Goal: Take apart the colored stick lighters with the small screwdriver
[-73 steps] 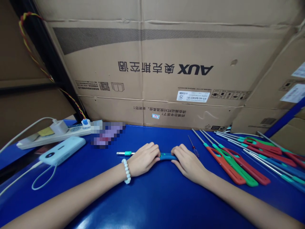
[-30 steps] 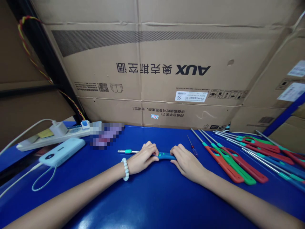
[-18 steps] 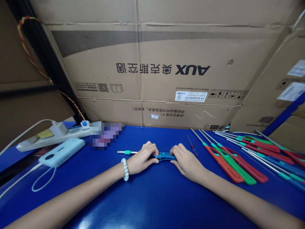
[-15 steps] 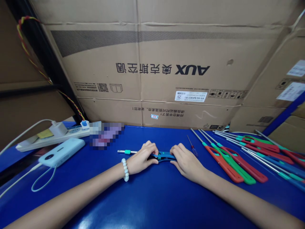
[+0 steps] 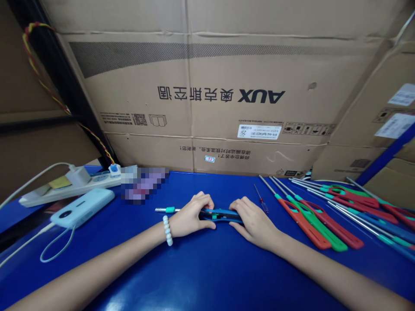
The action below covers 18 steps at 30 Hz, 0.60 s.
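Both hands hold a blue long-nosed gas lighter (image 5: 223, 213) lying sideways just over the blue tabletop. My left hand (image 5: 193, 212) is wrapped round its nozzle end, with a silver tube and green collar sticking out past the bracelet. At the handle end, my right hand (image 5: 254, 219) grips with fingers on top and thumb below. Between the hands, a dark gap with a bit of green shows in the casing. The rest of the handle is hidden under the right palm. To the right lies a small screwdriver (image 5: 264, 205) with a red, see-through handle.
Several lighters, among them an orange one (image 5: 306, 223) and a green one (image 5: 326, 229), lie at the right. On the left are a white power strip (image 5: 97, 180), a light-blue power bank (image 5: 82, 207) and cables. A big cardboard box (image 5: 214, 56) stands behind the table.
The lighter and my left hand have shifted slightly left. The two halves of the blue casing look closer together, and the lighter has turned a little in my hands.
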Motion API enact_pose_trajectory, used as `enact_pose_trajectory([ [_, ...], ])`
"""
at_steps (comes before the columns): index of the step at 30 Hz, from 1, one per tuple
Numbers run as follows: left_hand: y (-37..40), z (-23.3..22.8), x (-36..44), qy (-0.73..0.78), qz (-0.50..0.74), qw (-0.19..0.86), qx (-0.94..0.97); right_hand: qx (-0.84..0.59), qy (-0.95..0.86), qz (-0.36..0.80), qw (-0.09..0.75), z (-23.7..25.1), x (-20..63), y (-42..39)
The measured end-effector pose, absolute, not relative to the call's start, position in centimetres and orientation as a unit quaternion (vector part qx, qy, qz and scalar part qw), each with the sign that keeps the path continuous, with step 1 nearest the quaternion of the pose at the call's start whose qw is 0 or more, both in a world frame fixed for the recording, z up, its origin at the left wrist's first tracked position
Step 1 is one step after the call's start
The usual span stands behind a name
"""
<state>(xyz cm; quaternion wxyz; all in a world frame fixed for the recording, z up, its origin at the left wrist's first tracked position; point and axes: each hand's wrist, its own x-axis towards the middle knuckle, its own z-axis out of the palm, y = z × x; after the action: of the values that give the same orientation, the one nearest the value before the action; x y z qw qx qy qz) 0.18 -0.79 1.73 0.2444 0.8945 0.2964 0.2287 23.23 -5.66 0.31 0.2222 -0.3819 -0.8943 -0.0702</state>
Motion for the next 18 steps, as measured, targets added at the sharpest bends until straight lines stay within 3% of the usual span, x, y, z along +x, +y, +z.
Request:
enact_pose_trajectory([
  [5,-0.2,1.8,-0.1,0.314,0.278,0.285,0.862,-0.385,-0.88,-0.073,0.268,0.2,23.3,-5.6],
  [11,0.5,1.3,-0.5,0.375,0.322,0.249,0.833,-0.459,-0.813,-0.102,0.343,0.1,23.9,-5.1],
  [18,-0.3,1.3,-0.5,0.327,0.272,0.106,0.899,-0.51,-0.811,-0.128,0.258,-0.7,24.7,-4.0],
])
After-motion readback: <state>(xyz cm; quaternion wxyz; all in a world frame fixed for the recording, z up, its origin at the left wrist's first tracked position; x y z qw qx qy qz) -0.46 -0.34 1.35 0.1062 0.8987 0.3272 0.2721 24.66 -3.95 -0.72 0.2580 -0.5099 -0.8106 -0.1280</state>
